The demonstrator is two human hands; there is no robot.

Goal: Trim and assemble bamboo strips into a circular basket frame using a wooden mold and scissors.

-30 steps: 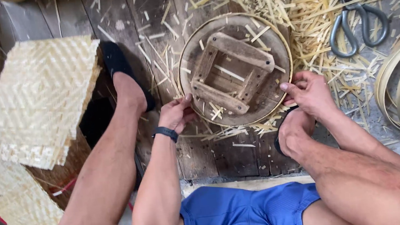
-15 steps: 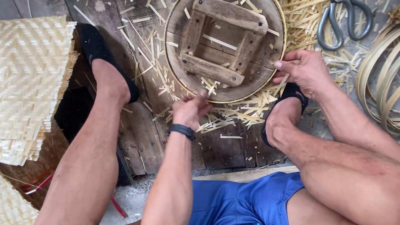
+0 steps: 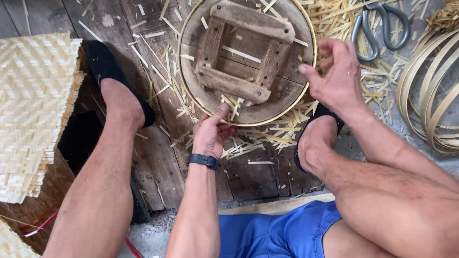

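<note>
Left hand (image 3: 212, 132): loosely curled, fingertips on the near rim of the round form (image 3: 247, 54).
Right hand (image 3: 335, 74): open, empty, just right of the rim.

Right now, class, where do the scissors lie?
In the head view the scissors lie at the upper right on the scattered bamboo strips, just beyond the right hand, between the round wooden form and the coiled bamboo hoops.

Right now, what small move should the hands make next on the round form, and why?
Probably bring the right hand back onto the bamboo hoop: it hovers open off the round wooden form, while the left hand alone presses the near edge, so the hoop there looks unsteadied.
</note>
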